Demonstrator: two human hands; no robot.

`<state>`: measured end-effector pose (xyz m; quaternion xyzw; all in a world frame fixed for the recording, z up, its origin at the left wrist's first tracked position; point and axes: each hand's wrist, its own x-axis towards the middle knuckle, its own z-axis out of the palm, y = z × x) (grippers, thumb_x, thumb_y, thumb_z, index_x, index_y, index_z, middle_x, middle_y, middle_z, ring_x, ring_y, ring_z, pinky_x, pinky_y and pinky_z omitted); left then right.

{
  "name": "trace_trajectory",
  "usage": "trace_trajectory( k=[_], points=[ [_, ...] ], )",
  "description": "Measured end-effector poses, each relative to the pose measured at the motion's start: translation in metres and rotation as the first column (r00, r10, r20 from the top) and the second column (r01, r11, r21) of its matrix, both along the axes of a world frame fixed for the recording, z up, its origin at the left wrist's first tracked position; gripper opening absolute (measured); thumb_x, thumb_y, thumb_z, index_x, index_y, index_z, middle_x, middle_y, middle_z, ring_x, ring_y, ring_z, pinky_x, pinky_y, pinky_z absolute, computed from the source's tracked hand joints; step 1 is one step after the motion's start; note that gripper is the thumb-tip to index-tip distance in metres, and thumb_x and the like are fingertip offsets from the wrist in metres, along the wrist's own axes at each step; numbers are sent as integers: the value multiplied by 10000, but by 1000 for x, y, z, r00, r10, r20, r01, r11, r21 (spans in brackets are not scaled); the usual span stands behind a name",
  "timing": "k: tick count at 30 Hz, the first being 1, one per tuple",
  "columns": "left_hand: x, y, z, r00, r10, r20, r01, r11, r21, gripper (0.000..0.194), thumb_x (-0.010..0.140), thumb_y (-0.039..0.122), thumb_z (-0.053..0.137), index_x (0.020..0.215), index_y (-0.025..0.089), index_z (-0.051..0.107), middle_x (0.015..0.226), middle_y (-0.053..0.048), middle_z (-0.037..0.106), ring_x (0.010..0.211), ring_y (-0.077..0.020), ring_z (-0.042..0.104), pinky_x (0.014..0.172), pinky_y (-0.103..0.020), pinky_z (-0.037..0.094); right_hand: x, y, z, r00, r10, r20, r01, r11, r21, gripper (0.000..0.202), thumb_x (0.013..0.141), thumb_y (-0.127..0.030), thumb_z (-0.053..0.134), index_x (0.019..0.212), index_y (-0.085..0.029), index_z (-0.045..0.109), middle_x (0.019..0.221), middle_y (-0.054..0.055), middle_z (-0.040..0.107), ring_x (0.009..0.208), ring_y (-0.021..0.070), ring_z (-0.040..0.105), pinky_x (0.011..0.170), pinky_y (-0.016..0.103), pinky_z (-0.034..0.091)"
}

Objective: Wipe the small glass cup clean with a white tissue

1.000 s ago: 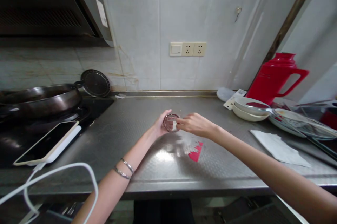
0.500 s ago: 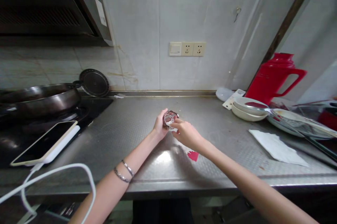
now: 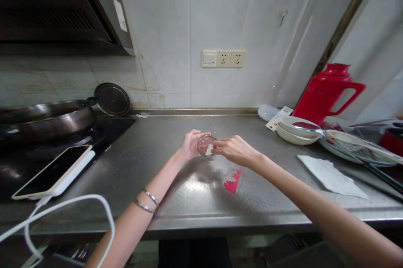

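My left hand (image 3: pixel 189 144) is wrapped around the side of a small clear glass (image 3: pixel 204 137), tilted so its round mouth faces me. At that mouth my right hand (image 3: pixel 236 149) has its fingertips pinched together, reaching just over the rim. A small white piece (image 3: pixel 209 148), maybe tissue or paper, shows at the fingertips inside the glass; its exact kind is unclear. Below my right hand, a torn red scrap of paper (image 3: pixel 233 182) lies flat on the steel counter (image 3: pixel 176 201).
A phone (image 3: pixel 52 171) with a white cable (image 3: pixel 78 198) lies at left beside a pan (image 3: pixel 50 121) on the stove. To the right are a white napkin (image 3: pixel 330 175), stacked bowls (image 3: pixel 297 133), plates and a red thermos flask (image 3: pixel 327 93).
My right hand has drawn back to the right, from over the glass to its rim. The glass mouth and the red scrap show more fully. My left hand has kept its hold.
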<state>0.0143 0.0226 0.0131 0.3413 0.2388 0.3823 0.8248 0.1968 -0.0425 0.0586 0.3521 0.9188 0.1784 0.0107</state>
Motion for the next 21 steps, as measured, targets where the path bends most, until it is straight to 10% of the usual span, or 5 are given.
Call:
trace_trajectory(
  k=[5,14,21],
  points=[
    [11,-2,-13,993,-82,-89,73,992,-104,290,803,393,546,769,118,632,400,39,451,346,-78,396,494,-239,423,7,11,-1,986,107,129,-112,993,33,190,903,-122,455,866,-170,635,911,63,655,786,149,568,586,236,363],
    [27,-6,-14,946,322,-21,-323,941,-99,233,832,326,541,751,127,630,584,-15,639,459,-107,556,475,-223,428,-11,2,-27,973,-183,-142,183,983,-7,316,832,-57,434,1059,-198,604,1122,93,610,908,187,578,638,243,428],
    [29,-7,-24,890,452,-53,-454,890,-32,244,797,361,596,732,125,599,580,-18,632,488,-118,580,480,-215,421,-48,2,-51,651,-398,-646,214,913,-347,185,689,-54,467,697,-161,617,752,36,653,679,133,594,579,203,384]
  ],
)
